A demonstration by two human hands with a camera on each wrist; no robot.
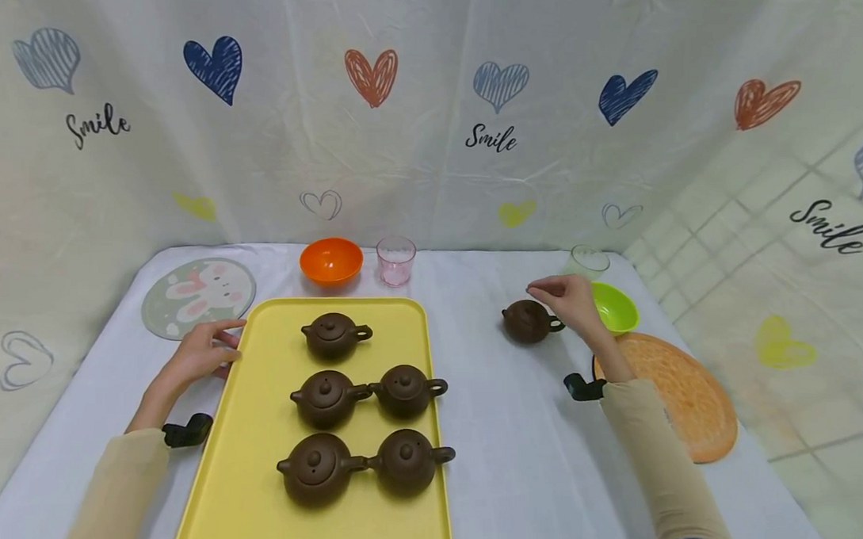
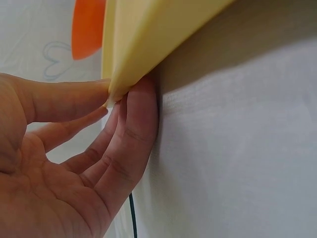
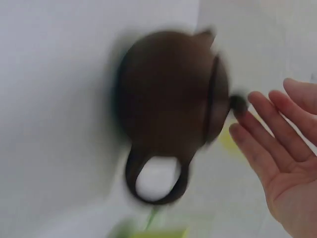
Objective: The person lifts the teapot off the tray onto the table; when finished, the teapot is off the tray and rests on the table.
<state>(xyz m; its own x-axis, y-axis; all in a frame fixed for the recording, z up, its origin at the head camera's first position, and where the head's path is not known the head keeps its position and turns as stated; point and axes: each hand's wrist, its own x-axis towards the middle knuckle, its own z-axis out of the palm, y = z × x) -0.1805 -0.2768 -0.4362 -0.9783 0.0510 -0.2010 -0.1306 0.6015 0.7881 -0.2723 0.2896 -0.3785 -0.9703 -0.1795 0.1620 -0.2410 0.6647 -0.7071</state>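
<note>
My left hand (image 1: 198, 353) grips the left rim of the yellow tray (image 1: 242, 461); in the left wrist view its thumb lies on the rim and its fingers (image 2: 141, 114) reach beneath. On the tray stand several dark brown teapots with lids, among them one at the back (image 1: 332, 337) and one at front right (image 1: 405, 464). Over a separate small brown teapot (image 1: 525, 323) on the white cloth hovers my right hand (image 1: 571, 300). In the blurred right wrist view its fingers (image 3: 277, 126) are loosely extended beside the lid knob (image 3: 239, 104), holding nothing.
An orange bowl (image 1: 331, 262) and pink glass (image 1: 396, 262) stand behind the tray, with a rabbit-printed mat (image 1: 202, 297) at back left. On the right are a greenish glass (image 1: 589, 261), a green bowl (image 1: 616, 309) and a round orange-brown mat (image 1: 673, 389), partly under my right arm.
</note>
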